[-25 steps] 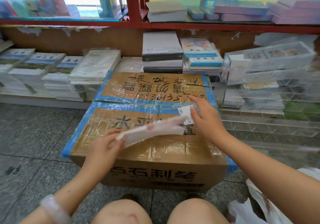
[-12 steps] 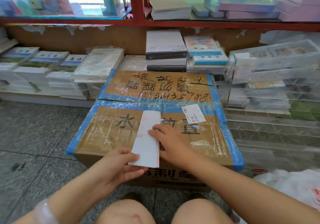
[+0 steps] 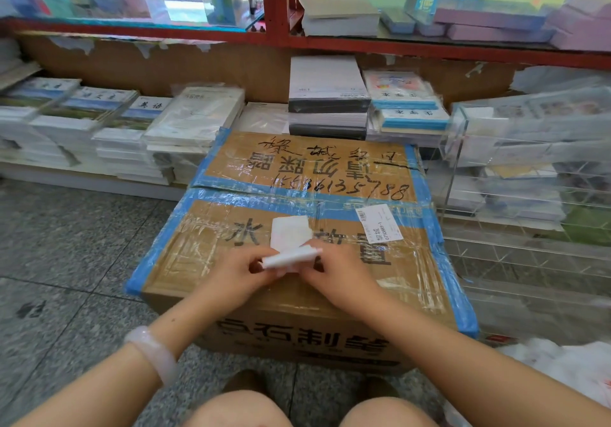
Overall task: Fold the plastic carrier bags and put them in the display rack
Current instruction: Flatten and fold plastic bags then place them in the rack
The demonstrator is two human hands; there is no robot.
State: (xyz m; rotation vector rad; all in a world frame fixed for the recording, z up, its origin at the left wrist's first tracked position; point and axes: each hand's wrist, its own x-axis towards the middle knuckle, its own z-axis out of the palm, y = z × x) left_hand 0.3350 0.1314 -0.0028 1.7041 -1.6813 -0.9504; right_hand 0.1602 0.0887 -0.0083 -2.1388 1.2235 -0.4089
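Change: since half a second ago the long white strip of bag has been doubled over; its near end, which hung over the box's front edge, is now raised between both my hands, and my right hand has moved from lying on the strip to gripping it.
Left hand: my left hand [image 3: 243, 272] has its fingers curled and pinches the left end of the folded white plastic carrier bag [image 3: 290, 243].
Right hand: my right hand [image 3: 334, 272] pinches the right end of the same fold, fingers curled, thumb side toward the left hand.
Bag: folded into a narrow white strip; the near part is lifted as a thick fold between my hands, the far part lies flat on the box top and points away from me.
Wrist: a pale translucent bangle [image 3: 152, 352] sits on my left wrist.
Box: a brown cardboard box wrapped in clear film and blue tape [image 3: 211, 254] stands on the floor and serves as my counter; a white printed label [image 3: 378, 223] is stuck to its top, right of the bag.
Rack: a clear acrylic display rack [image 3: 529, 195] stands just right of the box.
Loose bags: crumpled white plastic bags [image 3: 562, 370] lie on the floor at lower right.
Behind: stacks of wrapped white books [image 3: 195, 119] sit on a low shelf beyond the box.
Floor: grey speckled stone floor [image 3: 66, 244] to the left.
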